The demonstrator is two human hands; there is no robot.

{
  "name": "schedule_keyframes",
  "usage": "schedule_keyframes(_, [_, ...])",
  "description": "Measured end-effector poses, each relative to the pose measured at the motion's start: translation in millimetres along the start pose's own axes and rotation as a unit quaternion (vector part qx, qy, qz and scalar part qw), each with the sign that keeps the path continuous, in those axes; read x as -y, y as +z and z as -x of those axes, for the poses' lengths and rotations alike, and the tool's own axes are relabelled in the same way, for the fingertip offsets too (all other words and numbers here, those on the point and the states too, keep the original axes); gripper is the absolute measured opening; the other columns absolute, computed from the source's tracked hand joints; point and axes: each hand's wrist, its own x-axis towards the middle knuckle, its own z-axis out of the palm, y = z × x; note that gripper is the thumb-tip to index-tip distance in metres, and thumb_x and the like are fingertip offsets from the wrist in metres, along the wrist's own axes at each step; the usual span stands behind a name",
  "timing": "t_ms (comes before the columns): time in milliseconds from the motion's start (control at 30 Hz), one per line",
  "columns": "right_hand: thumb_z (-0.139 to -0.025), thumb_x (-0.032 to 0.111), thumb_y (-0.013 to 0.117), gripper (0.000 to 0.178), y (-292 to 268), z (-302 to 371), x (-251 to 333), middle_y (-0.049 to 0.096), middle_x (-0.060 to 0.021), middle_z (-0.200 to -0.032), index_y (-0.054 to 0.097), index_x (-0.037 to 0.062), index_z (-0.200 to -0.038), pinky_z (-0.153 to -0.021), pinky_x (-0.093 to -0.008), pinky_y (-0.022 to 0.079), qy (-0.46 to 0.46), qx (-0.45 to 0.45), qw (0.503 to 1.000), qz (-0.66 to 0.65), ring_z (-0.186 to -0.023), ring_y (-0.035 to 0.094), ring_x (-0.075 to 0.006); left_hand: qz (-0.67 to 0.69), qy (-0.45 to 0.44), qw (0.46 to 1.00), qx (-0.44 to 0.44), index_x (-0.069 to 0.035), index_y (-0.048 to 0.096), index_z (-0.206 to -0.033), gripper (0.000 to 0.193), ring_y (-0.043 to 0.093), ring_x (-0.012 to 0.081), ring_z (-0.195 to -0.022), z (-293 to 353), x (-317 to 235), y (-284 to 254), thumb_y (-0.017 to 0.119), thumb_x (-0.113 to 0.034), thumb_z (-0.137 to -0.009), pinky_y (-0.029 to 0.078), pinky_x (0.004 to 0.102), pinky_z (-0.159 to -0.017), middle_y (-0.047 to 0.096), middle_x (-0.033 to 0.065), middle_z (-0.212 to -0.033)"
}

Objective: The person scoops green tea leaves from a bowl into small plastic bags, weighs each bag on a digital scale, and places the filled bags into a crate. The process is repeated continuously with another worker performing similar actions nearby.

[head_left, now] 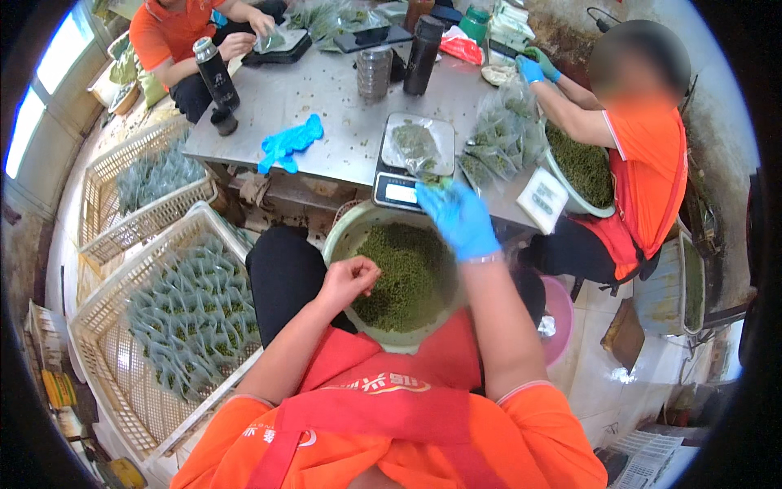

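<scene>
My left hand, bare, is held over the left rim of a pale green basin. Its fingers are curled together, and I cannot see what, if anything, is in them. The basin sits between my knees, filled with small green peppercorn-like berries. My right hand, in a blue glove, reaches to the front of a digital scale. Its fingers are drawn together near the mouth of a clear plastic bag on the scale. Green bits show by the fingertips; the exact hold is unclear.
Crates with filled bags stand left. The metal table bears a blue glove, bottles, a jar and filled bags. A gloved co-worker sits right; another works at far left.
</scene>
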Motion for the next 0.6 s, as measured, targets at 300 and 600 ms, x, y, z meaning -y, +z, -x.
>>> schedule_keyframes(300, [-0.086,0.015,0.061,0.032,-41.9,83.0,-51.8,0.062,-0.0091,-0.110,0.059,-0.0010,-0.114,-0.087,-0.0268,0.045,-0.045,0.130,0.815,0.563,-0.097,0.057,-0.0138,0.115,-0.012,0.993,0.032,0.001,0.059,-0.092,0.013,0.056,0.0079,-0.060,-0.1,-12.6,9.9,0.059,-0.011,-0.087,0.050,0.0229,-0.053,0.059,0.0031,-0.073])
schedule_keyframes(600, [-0.083,0.008,0.060,0.016,-87.6,130.9,66.0,0.065,-0.0055,-0.087,0.066,0.0005,-0.096,-0.070,-0.0246,0.048,-0.205,-0.059,0.732,0.647,-0.076,0.060,-0.0112,0.067,0.021,0.996,0.046,0.001,0.058,-0.105,0.022,0.057,0.0079,-0.059,2.3,-18.9,1.2,0.052,-0.017,-0.093,0.048,0.0206,-0.054,0.062,0.0048,-0.078])
